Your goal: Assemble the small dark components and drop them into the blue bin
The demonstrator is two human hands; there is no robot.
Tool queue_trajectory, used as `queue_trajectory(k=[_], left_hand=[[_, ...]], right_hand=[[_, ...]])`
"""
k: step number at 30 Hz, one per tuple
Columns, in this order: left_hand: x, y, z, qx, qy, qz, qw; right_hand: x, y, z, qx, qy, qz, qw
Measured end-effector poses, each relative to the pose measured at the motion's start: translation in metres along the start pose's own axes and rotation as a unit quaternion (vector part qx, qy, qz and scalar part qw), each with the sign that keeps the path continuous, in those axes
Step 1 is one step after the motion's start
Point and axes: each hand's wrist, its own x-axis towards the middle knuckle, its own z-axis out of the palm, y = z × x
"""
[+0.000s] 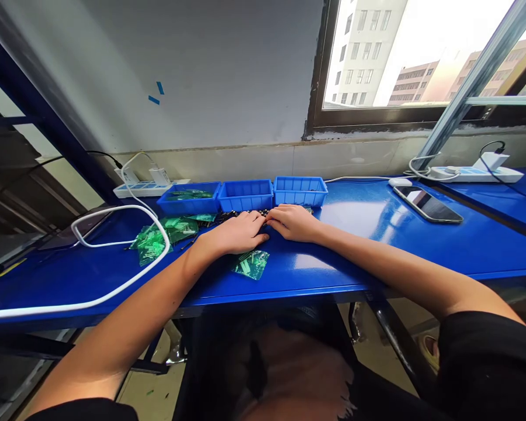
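Both my hands rest palm down on the blue table [359, 234], meeting in front of three blue bins. My left hand [239, 233] has its fingers curled over a scatter of small dark parts [228, 216]. My right hand [291, 223] lies beside it, fingers bent, fingertips touching the same parts; what they pinch, if anything, is hidden. A small green bag [251, 264] lies just below my left wrist. More green bags [162, 237] lie to the left. The left bin [188, 199] holds green bags; the middle bin [245, 195] and right bin [300, 190] show no contents.
A white cable [114, 289] loops over the table's left half. A power strip [146, 187] with chargers sits at the back left. A phone [427, 203] lies face up at the right, with another power strip [473, 172] behind it. A window is above the right side.
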Motion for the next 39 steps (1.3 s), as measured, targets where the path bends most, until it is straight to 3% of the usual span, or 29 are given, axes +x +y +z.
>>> queue_trajectory(k=[18,30,39], left_hand=[[-0.0005,-0.0005,0.0003,0.012,-0.014,-0.004,1.0],[0.005,0.0017,0.0003,0.033,0.057,0.022,0.998],[0.0049,-0.0011,0.0021,0.042,0.041,0.03,0.998]], right_hand=[[-0.0005,0.0011,0.0,-0.004,-0.002,-0.009,1.0],[-0.0017,0.0042,0.0035,-0.008,0.072,-0.043,0.996],[-0.002,0.0026,0.0008,-0.014,0.025,-0.042,0.999]])
